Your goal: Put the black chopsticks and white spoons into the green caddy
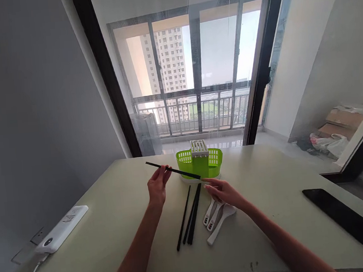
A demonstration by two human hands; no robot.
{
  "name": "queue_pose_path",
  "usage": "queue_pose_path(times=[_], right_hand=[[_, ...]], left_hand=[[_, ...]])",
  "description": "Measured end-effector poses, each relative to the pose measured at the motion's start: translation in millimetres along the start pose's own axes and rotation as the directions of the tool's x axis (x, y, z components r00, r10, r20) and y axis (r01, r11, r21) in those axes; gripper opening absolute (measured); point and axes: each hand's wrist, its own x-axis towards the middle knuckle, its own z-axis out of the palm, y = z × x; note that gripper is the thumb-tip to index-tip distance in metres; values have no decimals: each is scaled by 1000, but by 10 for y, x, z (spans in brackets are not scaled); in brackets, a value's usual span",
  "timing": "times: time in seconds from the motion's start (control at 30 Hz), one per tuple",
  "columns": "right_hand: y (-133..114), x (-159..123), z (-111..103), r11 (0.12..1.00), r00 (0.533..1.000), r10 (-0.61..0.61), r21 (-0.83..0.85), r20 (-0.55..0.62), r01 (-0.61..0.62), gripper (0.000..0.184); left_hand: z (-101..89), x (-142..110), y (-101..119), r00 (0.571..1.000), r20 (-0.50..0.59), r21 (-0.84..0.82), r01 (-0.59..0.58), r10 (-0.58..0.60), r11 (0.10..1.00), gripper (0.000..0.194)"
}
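Watching the head view: left hand pinching black chopsticks above the tabletop, near the green caddy; right hand loosely spread, index extended to their thicker ends. I'd keep that pinch light, squaring both ends with that finger.

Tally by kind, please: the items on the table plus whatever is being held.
Black chopsticks: at least 4, overlapping, so exact count unclear
White spoons: 3
Green-and-white caddy: 1
White corded device: 1
Black flat object: 1
Total: at least 10
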Motion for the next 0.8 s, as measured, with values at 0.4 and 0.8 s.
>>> queue_pose_path(times=[0.4, 0.8], right_hand=[[-15, 12, -86, 997, 999, -15, 77, 47, 11, 48], [-112, -10, -115, 994, 996, -21, 109, 89, 12, 44]], left_hand=[[888, 904, 402, 849, 430, 495, -507, 307, 706, 44], [1077, 1306, -339, 860, 493, 746, -495, 131, 445, 27]])
